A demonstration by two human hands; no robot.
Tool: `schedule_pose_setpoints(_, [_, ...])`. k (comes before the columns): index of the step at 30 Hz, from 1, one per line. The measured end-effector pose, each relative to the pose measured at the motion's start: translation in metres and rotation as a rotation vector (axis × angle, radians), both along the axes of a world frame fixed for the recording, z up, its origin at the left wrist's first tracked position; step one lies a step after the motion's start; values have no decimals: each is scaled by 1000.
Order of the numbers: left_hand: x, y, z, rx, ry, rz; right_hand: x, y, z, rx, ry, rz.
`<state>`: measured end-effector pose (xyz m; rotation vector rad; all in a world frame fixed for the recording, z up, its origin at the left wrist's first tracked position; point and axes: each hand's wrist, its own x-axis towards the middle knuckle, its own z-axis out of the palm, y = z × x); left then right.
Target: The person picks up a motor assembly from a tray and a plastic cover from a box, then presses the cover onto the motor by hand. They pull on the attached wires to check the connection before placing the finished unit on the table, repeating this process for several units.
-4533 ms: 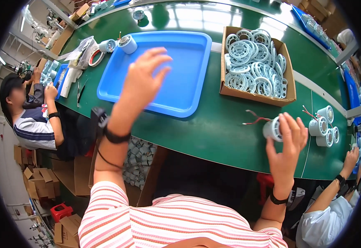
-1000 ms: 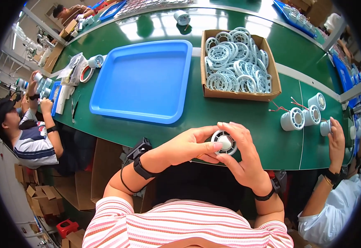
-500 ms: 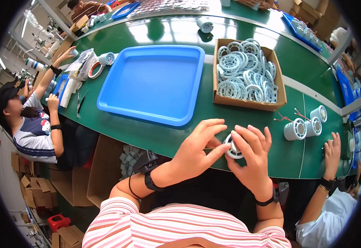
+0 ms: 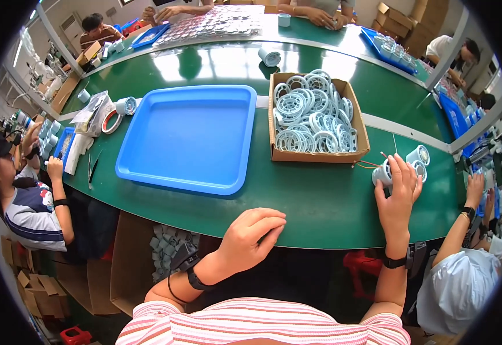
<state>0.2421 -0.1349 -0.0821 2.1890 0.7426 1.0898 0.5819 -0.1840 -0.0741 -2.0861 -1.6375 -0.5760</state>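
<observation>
My right hand (image 4: pixel 397 192) reaches to the right side of the green table, its fingers curled round a light-blue cylindrical housing (image 4: pixel 380 175) with thin red wires. Two similar light-blue cylinders, a nearer one (image 4: pixel 419 169) and a farther one (image 4: pixel 419 154), stand beside it, the nearer partly behind my fingers. My left hand (image 4: pixel 249 238) hovers over the table's near edge with its fingers bent together. Whatever lies inside that hand is hidden. The white ring-shaped part seen earlier is not visible now.
A cardboard box (image 4: pixel 320 156) full of light-blue slotted rings (image 4: pixel 314 109) stands ahead. Left of it is a blue tray (image 4: pixel 184 138). Tweezers (image 4: pixel 92 171), a tape roll (image 4: pixel 111 122) and another cylinder (image 4: pixel 126 106) lie farther left. Co-workers sit on both sides and across.
My hands have parted. The right one has moved right onto the wired cylinder, away from the white ring-shaped part; the left has drawn back and closed. The view has shifted.
</observation>
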Motion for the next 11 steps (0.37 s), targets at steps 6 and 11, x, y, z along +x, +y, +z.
schedule_pose_setpoints(6, [-9, -3, 2, -13, 62, -53, 51, -3, -5, -36, 11, -69])
schedule_pose_setpoints(11, [-25, -7, 15, -28, 104, -100, 85, -8, -21, 87, 0, -74])
